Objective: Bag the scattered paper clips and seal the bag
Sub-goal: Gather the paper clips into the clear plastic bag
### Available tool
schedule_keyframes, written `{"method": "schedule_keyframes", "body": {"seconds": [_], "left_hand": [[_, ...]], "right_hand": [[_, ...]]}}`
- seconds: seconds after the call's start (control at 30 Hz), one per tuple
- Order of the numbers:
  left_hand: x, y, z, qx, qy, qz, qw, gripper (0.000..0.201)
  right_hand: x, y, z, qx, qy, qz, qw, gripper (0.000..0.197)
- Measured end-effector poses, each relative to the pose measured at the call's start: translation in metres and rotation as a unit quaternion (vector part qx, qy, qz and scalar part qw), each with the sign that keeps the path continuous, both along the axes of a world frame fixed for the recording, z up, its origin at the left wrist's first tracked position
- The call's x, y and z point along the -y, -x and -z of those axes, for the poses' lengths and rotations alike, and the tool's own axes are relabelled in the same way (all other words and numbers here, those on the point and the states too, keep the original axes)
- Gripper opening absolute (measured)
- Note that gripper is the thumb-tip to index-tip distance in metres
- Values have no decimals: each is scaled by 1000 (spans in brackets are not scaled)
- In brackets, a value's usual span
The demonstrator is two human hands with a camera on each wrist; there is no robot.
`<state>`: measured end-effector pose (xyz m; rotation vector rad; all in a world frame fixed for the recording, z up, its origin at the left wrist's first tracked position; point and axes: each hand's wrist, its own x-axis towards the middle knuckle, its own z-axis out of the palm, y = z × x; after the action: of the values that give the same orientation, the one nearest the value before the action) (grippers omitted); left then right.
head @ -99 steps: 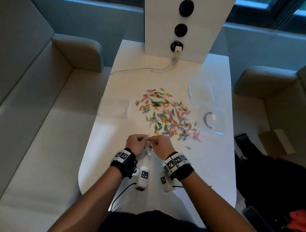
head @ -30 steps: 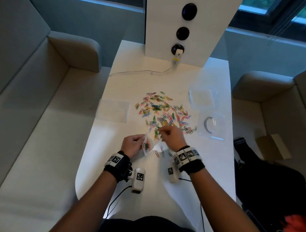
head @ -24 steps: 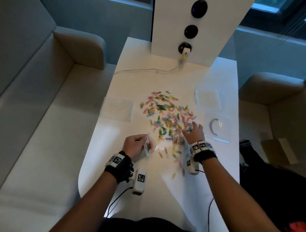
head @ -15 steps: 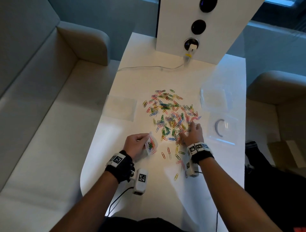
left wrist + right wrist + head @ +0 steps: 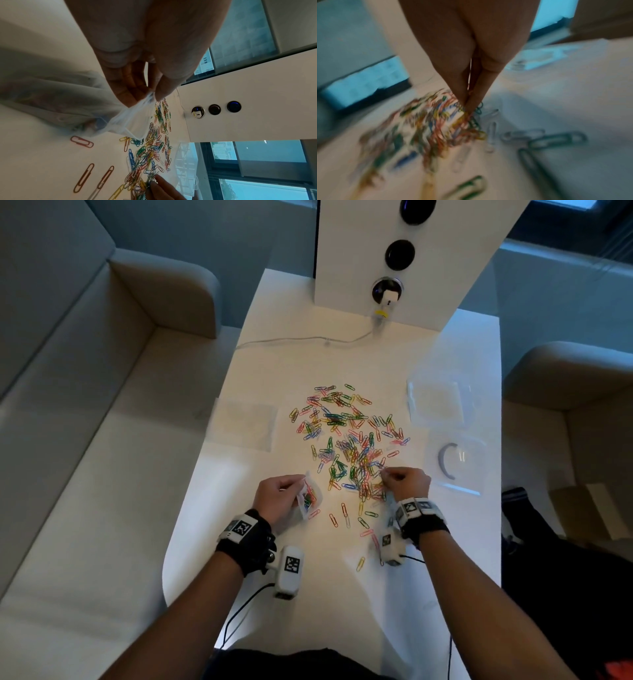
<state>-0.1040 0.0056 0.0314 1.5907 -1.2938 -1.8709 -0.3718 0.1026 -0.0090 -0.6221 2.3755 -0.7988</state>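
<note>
Pinching the rim of a small clear plastic bag (image 5: 309, 498), the left hand (image 5: 278, 498) rests on the white table (image 5: 274, 364); the right hand (image 5: 407, 483) nips coloured wire paper clips (image 5: 346, 436) at the pile's near edge, bare tabletop behind both wrists. From the left wrist, the bag's contents blur. From the right wrist, closed fingertips (image 5: 467, 102) hide what they hold.
</note>
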Motion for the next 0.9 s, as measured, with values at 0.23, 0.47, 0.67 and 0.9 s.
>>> {"method": "schedule_keyframes", "body": {"seconds": [0.23,0.47,0.67,0.9], "left_hand": [[-3,8,1,4,16,14,1000,20],[-12,16,4,-3,18,24,1000,20],[-15,15,6,-2,37,43,998,20],[-9,15,5,1,33,36,999,19]], "right_hand": [[-14,-39,-42,504,217,173,818,27],[3,-105,-56,456,188,64,868,25],[6,-122,-52,231,65,-144,960,28],[12,-94,-65,219,129,-183,950,24]]}}
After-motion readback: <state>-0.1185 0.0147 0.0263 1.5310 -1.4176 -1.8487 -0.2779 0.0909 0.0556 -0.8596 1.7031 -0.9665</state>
